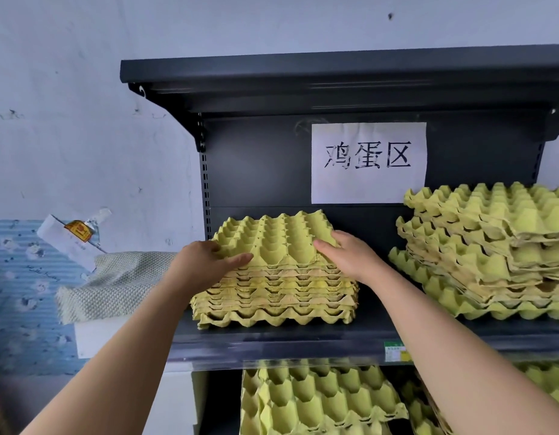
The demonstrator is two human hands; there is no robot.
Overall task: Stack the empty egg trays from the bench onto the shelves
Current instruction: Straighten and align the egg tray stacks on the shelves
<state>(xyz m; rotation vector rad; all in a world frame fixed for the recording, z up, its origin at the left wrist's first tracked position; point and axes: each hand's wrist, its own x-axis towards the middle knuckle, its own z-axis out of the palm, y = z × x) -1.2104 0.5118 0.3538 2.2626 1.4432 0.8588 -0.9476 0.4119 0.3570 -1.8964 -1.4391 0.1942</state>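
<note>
Middle shelf [303, 335] of the dark metal unit: one neat stack of yellow egg trays [273, 296] at its left, all cups empty. The top tray [272, 240] sits on this stack. The left hand [203, 265] grips its left edge, thumb laid along the front. The right hand [350, 257] holds its right edge, fingers spread over the cups. A second, uneven stack [485, 246] stands at the right, apart from the first. More empty trays [319, 400] lie on the shelf below. A paper sign [368, 161] is fixed to the back panel.
</note>
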